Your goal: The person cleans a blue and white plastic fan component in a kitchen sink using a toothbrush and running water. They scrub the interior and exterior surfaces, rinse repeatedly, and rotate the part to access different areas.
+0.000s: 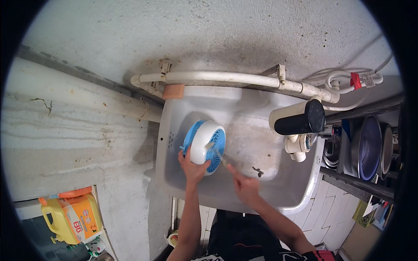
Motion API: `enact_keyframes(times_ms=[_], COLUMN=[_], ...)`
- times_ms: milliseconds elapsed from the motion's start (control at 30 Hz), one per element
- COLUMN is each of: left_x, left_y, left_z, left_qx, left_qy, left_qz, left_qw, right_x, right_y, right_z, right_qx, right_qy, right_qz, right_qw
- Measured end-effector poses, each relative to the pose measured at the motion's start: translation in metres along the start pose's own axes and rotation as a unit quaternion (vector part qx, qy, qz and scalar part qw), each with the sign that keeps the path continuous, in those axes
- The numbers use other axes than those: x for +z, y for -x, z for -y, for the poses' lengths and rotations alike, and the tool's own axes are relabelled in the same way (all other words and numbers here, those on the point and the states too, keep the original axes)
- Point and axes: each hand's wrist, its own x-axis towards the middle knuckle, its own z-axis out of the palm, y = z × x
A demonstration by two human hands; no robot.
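Observation:
My left hand (193,168) grips the lower rim of a small white and blue electric fan (198,143), thumb on the front. The fan is tilted inside a grey-white sink basin (183,189), its blue spiral grille (214,163) facing right. In my right hand (245,189) is a thin pale tool (223,160), blurred, perhaps a small brush; its far end reaches the grille. Dark bits of debris (258,171) lie on the basin floor, right of the fan.
A white and black faucet unit (297,119) juts over the basin's right side. White pipe (225,77) runs along the wall behind. An orange block (173,91) sits on the back left corner. Right, a rack (356,184) holds basins (370,148); lower left stands a yellow jug (55,215).

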Motion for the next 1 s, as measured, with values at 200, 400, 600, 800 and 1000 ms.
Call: enact_keyframes(times_ms=[200,400,600,800,1000], left_x=[0.001,0.010,0.009,0.007,0.008], left_y=[0.005,0.011,0.012,0.012,0.011], left_z=[-0.005,-0.029,-0.035,-0.027,-0.023], left_qx=[-0.001,0.003,-0.029,-0.034,-0.040], left_qy=[0.014,-0.066,-0.044,-0.039,0.005], left_qz=[-0.009,0.015,-0.008,-0.015,-0.030], left_qw=[1.000,0.998,0.999,0.999,0.999], right_x=[-0.001,0.008,-0.007,-0.004,0.003], right_y=[-0.037,-0.035,-0.020,-0.029,-0.026], right_z=[0.013,0.046,0.037,0.019,0.028], right_qx=[0.025,0.011,0.076,0.037,0.130], right_qy=[-0.050,-0.128,-0.140,-0.081,-0.139], right_qz=[-0.053,-0.024,-0.069,-0.092,-0.016], right_qw=[0.997,0.991,0.985,0.992,0.982])
